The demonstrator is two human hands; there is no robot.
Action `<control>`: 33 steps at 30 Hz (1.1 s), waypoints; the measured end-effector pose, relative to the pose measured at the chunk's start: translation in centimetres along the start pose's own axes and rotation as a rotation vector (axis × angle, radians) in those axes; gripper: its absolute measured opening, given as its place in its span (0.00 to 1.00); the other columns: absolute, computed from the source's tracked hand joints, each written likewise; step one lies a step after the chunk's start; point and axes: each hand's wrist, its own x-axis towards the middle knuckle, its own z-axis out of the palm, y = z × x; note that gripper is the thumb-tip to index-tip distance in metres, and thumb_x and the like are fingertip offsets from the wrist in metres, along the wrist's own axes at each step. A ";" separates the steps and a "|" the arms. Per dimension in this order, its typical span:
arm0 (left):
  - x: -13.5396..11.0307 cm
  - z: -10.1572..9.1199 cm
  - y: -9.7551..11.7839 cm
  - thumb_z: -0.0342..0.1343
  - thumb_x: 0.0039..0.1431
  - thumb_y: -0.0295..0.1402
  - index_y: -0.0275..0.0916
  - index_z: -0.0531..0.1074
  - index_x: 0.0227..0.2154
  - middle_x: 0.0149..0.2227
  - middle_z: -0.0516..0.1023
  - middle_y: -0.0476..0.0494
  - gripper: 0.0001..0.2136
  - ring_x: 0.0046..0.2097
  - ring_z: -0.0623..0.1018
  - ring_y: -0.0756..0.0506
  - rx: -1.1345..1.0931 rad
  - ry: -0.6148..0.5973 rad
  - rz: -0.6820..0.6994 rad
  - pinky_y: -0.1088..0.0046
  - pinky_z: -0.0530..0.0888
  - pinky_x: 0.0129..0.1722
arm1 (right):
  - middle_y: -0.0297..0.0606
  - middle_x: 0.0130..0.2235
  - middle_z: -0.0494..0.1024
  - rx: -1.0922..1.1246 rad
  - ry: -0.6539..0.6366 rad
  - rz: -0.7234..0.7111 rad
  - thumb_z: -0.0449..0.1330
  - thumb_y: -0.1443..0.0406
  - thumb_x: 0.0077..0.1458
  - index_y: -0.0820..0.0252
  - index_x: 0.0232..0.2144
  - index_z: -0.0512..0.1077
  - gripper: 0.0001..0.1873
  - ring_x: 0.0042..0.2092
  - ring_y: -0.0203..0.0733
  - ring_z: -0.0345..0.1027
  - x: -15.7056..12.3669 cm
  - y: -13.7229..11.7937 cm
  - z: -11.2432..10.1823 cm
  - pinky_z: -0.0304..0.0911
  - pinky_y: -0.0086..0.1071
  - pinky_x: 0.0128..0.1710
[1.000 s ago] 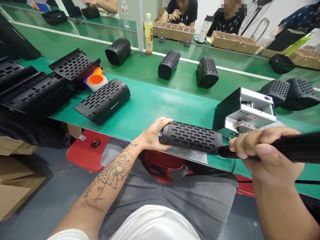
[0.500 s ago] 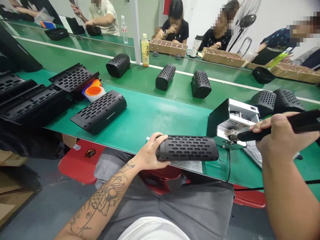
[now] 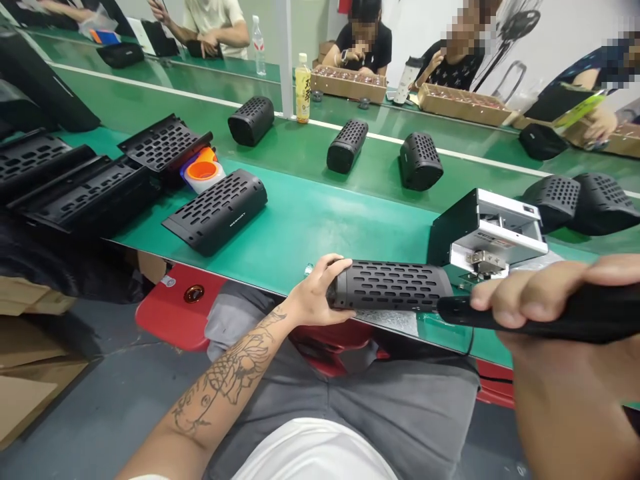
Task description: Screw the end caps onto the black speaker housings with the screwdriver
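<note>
My left hand (image 3: pixel 320 293) grips the left end of a black perforated speaker housing (image 3: pixel 395 285), held sideways at the table's front edge. In my right hand (image 3: pixel 545 297) is a black electric screwdriver (image 3: pixel 590 313), my fingers wrapped round its body. Its front end is at the housing's right end; the bit itself is hidden, and whether it touches a screw I cannot tell. Just behind the screwdriver stands a black and white screw feeder (image 3: pixel 487 233). Another black perforated shell (image 3: pixel 220 210) with white lettering lies to the left.
Several finished-looking black housings (image 3: pixel 347 147) stand on the green table (image 3: pixel 320 220). Open shells (image 3: pixel 85 193) are stacked at left beside a tape roll (image 3: pixel 203 175). A yellow drink bottle (image 3: pixel 303 90) stands by a post. Across the table, people sit at cardboard trays (image 3: pixel 350 83).
My right hand has brought the screwdriver from the screw feeder down and left to the housing's right end. My left hand still holds the housing. The view has shifted slightly.
</note>
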 end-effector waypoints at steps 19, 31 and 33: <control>0.4 0.0 0.4 0.77 0.54 0.41 0.48 0.59 0.75 0.69 0.66 0.31 0.49 0.70 0.75 0.30 -0.028 -0.003 -0.015 0.47 0.78 0.69 | 0.29 0.20 0.75 0.052 -0.357 0.135 0.80 0.54 0.55 0.52 0.33 0.81 0.15 0.17 0.40 0.66 0.1 2.4 5.5 0.75 0.39 0.22; 0.5 -0.2 0.4 0.77 0.54 0.42 0.46 0.57 0.75 0.68 0.67 0.30 0.50 0.69 0.75 0.29 0.025 0.007 0.017 0.45 0.79 0.69 | 0.27 0.23 0.75 0.062 -0.346 0.148 0.79 0.56 0.59 0.52 0.36 0.80 0.13 0.20 0.38 0.68 -1.2 2.9 5.8 0.74 0.38 0.25; 0.5 -0.2 0.5 0.77 0.54 0.41 0.46 0.57 0.76 0.68 0.66 0.30 0.50 0.70 0.75 0.29 0.036 0.005 0.017 0.44 0.79 0.69 | 0.28 0.23 0.76 0.058 -0.318 0.146 0.79 0.56 0.59 0.52 0.36 0.80 0.13 0.20 0.38 0.69 -1.3 2.4 5.9 0.74 0.38 0.26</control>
